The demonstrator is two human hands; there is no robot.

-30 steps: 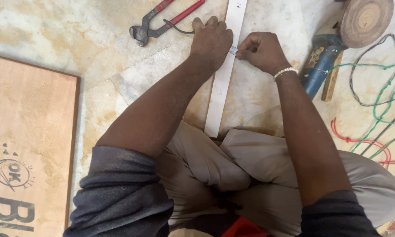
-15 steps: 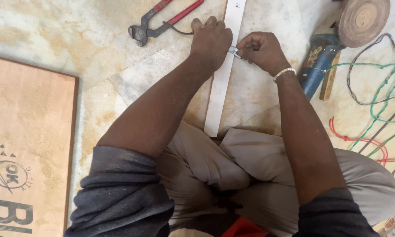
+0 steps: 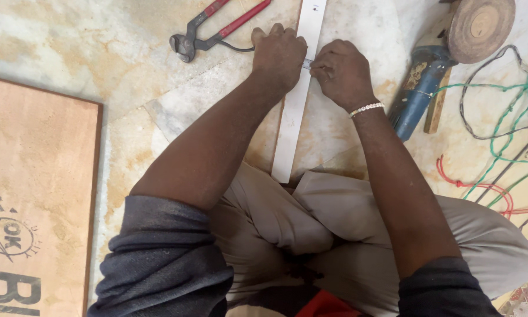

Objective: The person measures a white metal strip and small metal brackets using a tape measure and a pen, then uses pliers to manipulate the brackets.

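Head view: white strip (image 3: 296, 100) between both hands, seemingly touching.
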